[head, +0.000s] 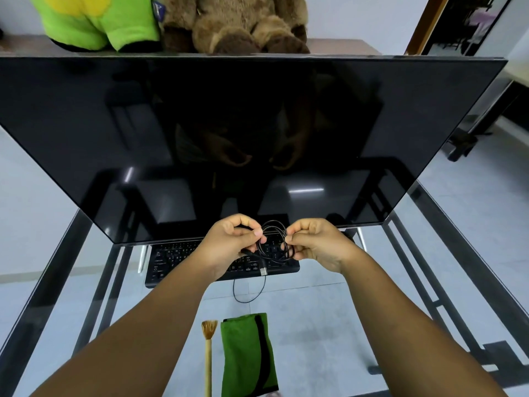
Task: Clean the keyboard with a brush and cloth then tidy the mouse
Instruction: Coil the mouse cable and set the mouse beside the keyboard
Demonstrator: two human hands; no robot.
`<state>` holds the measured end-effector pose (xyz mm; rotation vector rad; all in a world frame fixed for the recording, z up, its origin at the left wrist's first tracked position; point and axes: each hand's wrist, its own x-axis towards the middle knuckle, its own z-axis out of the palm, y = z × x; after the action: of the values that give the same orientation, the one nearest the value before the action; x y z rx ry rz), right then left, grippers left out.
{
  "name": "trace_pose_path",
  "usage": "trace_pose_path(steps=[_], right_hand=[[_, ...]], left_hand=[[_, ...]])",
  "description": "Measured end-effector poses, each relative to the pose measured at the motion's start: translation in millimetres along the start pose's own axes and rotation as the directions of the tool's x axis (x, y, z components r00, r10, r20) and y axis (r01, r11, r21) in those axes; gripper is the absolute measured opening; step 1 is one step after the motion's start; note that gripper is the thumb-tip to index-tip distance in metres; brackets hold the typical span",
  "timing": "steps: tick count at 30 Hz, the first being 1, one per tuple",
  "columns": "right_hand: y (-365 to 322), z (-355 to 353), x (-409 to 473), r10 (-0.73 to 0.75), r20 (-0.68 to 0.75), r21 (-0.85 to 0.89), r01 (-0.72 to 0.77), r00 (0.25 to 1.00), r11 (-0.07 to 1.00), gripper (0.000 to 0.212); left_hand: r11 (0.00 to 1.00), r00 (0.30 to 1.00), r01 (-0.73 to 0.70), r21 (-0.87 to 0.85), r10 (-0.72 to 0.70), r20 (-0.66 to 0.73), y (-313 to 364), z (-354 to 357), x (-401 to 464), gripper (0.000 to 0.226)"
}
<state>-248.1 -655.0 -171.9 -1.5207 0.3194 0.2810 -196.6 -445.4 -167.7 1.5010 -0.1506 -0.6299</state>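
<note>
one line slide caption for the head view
Both hands coil a black cable above the keyboard; brush and cloth lie nearby.

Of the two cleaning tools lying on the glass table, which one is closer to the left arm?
The brush, with pale bristles and a thin wooden handle. It lies left of the folded green cloth, which is wider and flat.

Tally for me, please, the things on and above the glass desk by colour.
Black: 3 (monitor, keyboard, cable)
Green: 2 (cloth, plush toy)
Brown: 2 (teddy bear, brush)
Total: 7
</note>
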Motion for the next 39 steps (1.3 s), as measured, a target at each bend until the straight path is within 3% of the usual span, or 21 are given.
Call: trace_pose_path(steps=[6, 17, 23, 26, 31, 39], right_hand=[[15.3, -9.6, -1.8, 0.024, -0.12, 0.151, -0.006, 0.993, 0.989, 0.007], [53.4, -33.7, -7.3, 0.062, -0.259, 0.279, 0.013, 0.964, 0.96, 0.011], [94.0, -58.6, 7.2, 0.152, -0.416, 0.301, -0.022, 0.897, 0.953, 0.015], [111.3, -72.2, 19.2, 0.204, -0.472, 0.276, -0.076, 0.858, 0.958, 0.016], [125.5, -92.8, 41.4, 0.216, -0.564, 0.206, -0.118, 0.797, 0.971, 0.011], [132.0, -95.9, 64.3, 0.139, -0.641, -0.061, -0.23, 0.755, 0.971, 0.01]], left_hand=[[0.97, 0.987, 0.081, -0.23, -0.046, 0.154, -13.5, 3.3, 0.1, 0.043], [0.964, 0.992, 0.1, -0.246, -0.117, -0.057, -47.1, 44.8, 33.4, 0.043], [0.99, 0.977, 0.128, 0.053, -0.117, -0.181, -76.9, 69.0, 58.6, 0.042], [0.947, 0.976, 0.132, 0.294, -0.072, -0.207, -95.6, 68.6, 67.5, 0.045], [0.712, 0.979, 0.136, 0.689, 0.009, -0.202, -117.6, 57.2, 68.4, 0.051], [0.426, 0.976, 0.186, 0.886, 0.022, -0.215, -134.2, 39.7, 64.6, 0.062]])
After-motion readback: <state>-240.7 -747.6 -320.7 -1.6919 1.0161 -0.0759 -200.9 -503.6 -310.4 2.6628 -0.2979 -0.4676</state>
